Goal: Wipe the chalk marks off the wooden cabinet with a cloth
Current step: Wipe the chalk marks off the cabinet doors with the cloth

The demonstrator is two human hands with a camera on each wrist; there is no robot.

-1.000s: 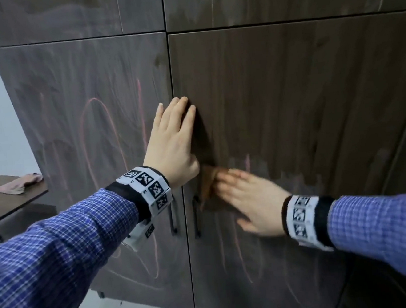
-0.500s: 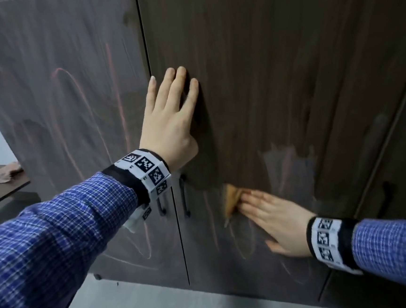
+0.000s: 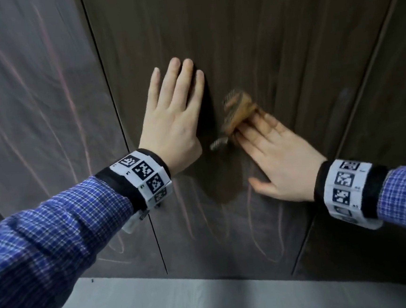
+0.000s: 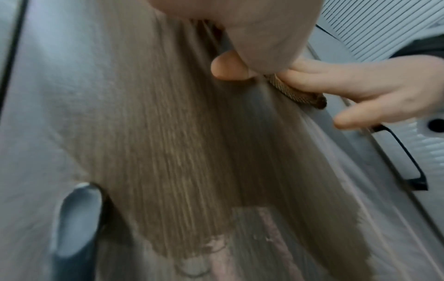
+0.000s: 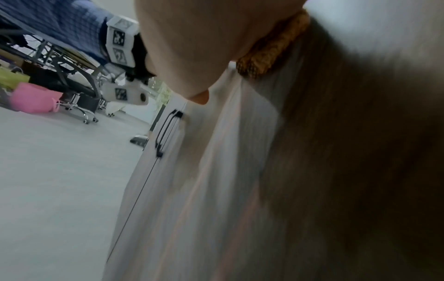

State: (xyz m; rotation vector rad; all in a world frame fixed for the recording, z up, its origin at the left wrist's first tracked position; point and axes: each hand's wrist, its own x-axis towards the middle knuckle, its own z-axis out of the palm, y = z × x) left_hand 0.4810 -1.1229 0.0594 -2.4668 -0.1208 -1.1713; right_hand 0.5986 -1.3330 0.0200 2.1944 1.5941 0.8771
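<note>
The dark wooden cabinet [image 3: 272, 37] fills the head view. Pink chalk marks [image 3: 65, 104] loop over its left door, and fainter strokes [image 3: 258, 235] run low on the right door. My left hand [image 3: 173, 112] lies flat on the right door, fingers straight. Just to its right, my right hand [image 3: 278, 157] presses a brown cloth [image 3: 237, 111] against the door with straight fingers. The left wrist view shows the cloth [image 4: 295, 93] under the right hand's fingers [image 4: 360, 85]. In the right wrist view the cloth [image 5: 271, 49] peeks out past my palm.
Black door handles [image 5: 168, 131] sit at the seam between the doors, and another handle [image 4: 408, 157] shows in the left wrist view. Grey floor [image 3: 210, 300] lies below the cabinet. A pink bag [image 5: 33, 100] and wheeled chairs [image 5: 79, 106] stand far off to the left.
My right hand swept the cloth down the right door, then back up beside my left hand. The left hand stayed flat on the door. The head view tilted downward.
</note>
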